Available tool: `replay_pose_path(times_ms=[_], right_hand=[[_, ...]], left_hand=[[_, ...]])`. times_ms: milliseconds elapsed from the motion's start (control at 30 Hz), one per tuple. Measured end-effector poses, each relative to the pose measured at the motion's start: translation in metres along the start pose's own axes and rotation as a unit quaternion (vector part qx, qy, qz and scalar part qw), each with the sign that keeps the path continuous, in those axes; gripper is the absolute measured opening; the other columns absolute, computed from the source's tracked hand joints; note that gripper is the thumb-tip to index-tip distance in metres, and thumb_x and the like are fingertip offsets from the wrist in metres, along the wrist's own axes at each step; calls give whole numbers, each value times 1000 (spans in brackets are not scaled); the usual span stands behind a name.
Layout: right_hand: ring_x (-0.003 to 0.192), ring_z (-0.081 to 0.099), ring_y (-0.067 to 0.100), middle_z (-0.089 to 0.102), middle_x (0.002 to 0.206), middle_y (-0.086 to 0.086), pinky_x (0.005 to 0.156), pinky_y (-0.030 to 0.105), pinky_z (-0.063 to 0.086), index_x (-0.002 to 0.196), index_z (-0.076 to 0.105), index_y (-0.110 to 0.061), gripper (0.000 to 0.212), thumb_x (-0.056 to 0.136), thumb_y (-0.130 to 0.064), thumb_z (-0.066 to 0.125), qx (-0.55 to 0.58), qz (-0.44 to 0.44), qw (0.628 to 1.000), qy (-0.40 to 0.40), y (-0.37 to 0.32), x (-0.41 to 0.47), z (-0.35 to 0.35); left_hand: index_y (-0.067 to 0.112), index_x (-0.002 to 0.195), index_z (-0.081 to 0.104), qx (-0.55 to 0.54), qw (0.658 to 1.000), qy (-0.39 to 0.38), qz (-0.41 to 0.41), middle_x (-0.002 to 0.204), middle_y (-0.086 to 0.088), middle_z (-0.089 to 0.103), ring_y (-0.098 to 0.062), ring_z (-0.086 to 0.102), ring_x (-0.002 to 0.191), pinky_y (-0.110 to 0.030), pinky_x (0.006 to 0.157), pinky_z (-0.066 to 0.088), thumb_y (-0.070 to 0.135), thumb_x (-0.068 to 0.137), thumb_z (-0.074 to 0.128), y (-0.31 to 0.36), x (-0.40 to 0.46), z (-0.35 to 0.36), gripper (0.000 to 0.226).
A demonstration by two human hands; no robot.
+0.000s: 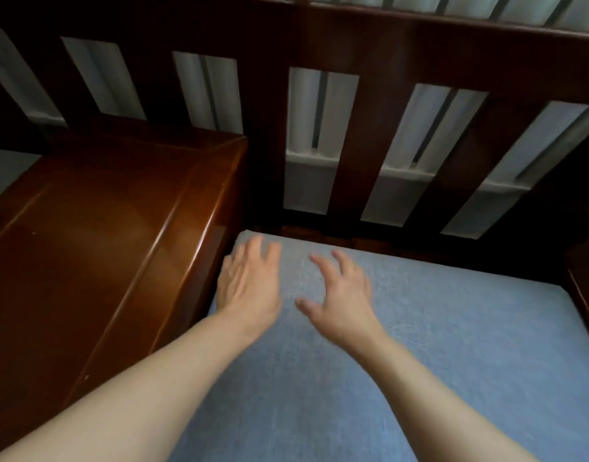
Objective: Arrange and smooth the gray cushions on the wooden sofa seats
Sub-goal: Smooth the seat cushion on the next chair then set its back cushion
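Head view, looking down on one sofa seat. A gray cushion [403,345] with a bluish cast lies flat on the seat and fills the lower right of the view; its far left corner sits close to the slatted wooden backrest [363,135], and its left edge runs just beside a wide, glossy wooden armrest [96,235]. Both bare forearms reach in from the bottom edge. The left hand [249,281] lies palm down at the cushion's far left corner, fingers straight and close together, flat on the fabric along the edge next to the armrest; it holds nothing. The right hand [339,295] is just beside it, palm down over the cushion, fingers spread and slightly bent, thumb out to the left; it grips nothing, and I cannot tell whether its fingertips touch the fabric or hover just above it. The cushion surface around the hands looks even. Pale curtain folds [313,111] show through the gaps between the backrest slats. A strip of a second gray cushion [3,171] shows at the left edge beyond the armrest.
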State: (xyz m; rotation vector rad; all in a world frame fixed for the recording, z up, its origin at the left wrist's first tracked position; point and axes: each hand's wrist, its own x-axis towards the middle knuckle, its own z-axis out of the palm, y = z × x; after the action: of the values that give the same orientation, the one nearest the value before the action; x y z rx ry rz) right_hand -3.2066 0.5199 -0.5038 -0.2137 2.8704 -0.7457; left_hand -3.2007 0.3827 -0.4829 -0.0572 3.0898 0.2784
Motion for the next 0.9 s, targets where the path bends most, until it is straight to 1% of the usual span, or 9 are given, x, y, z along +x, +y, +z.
replay_pose_path(times_ms=[100, 167, 267, 333, 500, 600, 667, 800, 900], right_hand=[[140, 21, 17, 28, 151, -1, 117, 47, 14, 138, 45, -29, 57, 85, -37, 65, 101, -48, 974, 197, -18, 52, -13], [139, 26, 15, 34, 148, -5, 117, 50, 13, 133, 51, -28, 49, 86, -41, 60, 123, -58, 961, 242, -4, 50, 18], [146, 15, 25, 20, 158, -5, 116, 55, 7, 144, 37, -34, 64, 86, -61, 40, -54, -89, 992, 72, 42, 15, 87], [148, 1, 20, 10, 160, -5, 116, 50, -4, 148, 27, -35, 69, 87, -60, 46, -103, -41, 994, -10, 61, 14, 86], [141, 28, 21, 41, 146, 0, 117, 48, 6, 130, 56, -23, 51, 82, -41, 55, 17, -35, 956, 291, 83, 14, 5], [145, 19, 25, 22, 157, -2, 116, 54, 11, 141, 41, -33, 65, 83, -61, 37, -116, -37, 990, 65, 134, -19, 38], [145, 16, 20, 21, 158, 0, 117, 47, 8, 144, 38, -32, 64, 86, -57, 44, -87, 5, 996, 23, 155, -9, 22], [135, 37, 20, 48, 140, 2, 116, 48, 14, 130, 57, -20, 48, 85, -36, 54, 44, -3, 938, 343, 177, -9, -44], [146, 18, 24, 21, 158, -4, 116, 46, 6, 146, 36, -31, 66, 86, -59, 34, -90, 15, 987, 135, 227, -47, -9]], left_hand=[[13, 142, 36, -68, 988, 138, 6, 149, -8, 30, -26, 31, 136, -36, 108, 29, 3, 84, 57, -11, 36, 29, 62], [17, 147, 31, -64, 992, 109, -25, 154, -8, 25, -26, 24, 141, -43, 112, 22, 14, 91, 53, -22, 30, 74, 60], [39, 150, -5, -1, 990, -91, -109, 159, 2, -16, -23, -14, 146, -56, 114, -1, 50, 98, 28, -32, 3, 125, 63], [37, 151, 0, -21, 989, -106, -101, 160, 0, -15, -25, -15, 146, -57, 114, -2, 52, 97, 31, -21, 12, 118, 65], [27, 149, 24, -174, 973, 151, 13, 158, 3, 17, -19, 12, 146, -51, 114, 1, 38, 95, 40, 43, 29, 91, 58], [34, 146, 31, -55, 996, -16, 69, 158, 2, 20, -26, 20, 144, -67, 107, 23, 51, 88, 32, 64, -12, 136, 60], [33, 150, 22, -29, 995, -68, 68, 161, 2, 6, -22, 4, 147, -62, 112, 13, 49, 94, 34, 82, -6, 146, 59], [28, 150, 22, -156, 980, 87, 86, 160, 7, 11, -14, 6, 147, -50, 114, 2, 42, 94, 38, 136, 8, 124, 60], [39, 150, 20, -71, 994, -42, 70, 159, 10, 1, -19, 4, 147, -62, 113, 9, 55, 87, 22, 153, -23, 157, 64]])
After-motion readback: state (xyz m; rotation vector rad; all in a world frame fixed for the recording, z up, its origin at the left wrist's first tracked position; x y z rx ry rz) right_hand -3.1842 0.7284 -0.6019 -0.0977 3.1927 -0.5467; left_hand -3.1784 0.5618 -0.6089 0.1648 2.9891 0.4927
